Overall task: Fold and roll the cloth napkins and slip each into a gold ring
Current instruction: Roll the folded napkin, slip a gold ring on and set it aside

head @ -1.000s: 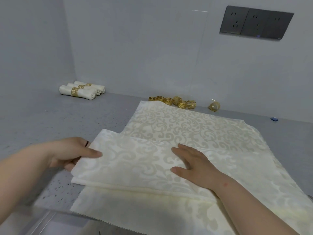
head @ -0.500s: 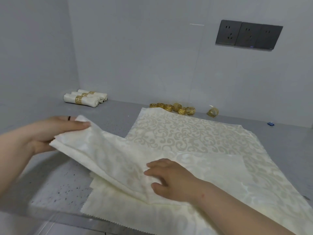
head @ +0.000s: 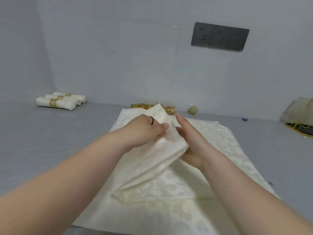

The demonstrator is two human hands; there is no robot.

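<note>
A second ago the top napkin [head: 152, 160] lay flat on the stack of napkins [head: 211, 143], the left hand [head: 145, 131] at its left edge and the right hand [head: 191, 141] pressing its middle. Half a second ago the left edge was peeled up; now it has been swung across to the right, so the cloth is doubled and raised off the pile, its near corner still trailing on the stack. The left hand's grip is clamped on the upper fold, thumb on top, while the right hand cups the far edges from beneath, fingers curled round them. That looks like one fold nearly made; rolling is yet to come. The gold rings [head: 149, 106] wait untouched at the back of the table [head: 50, 141], and three finished rolls [head: 59, 101] lie far left.
</note>
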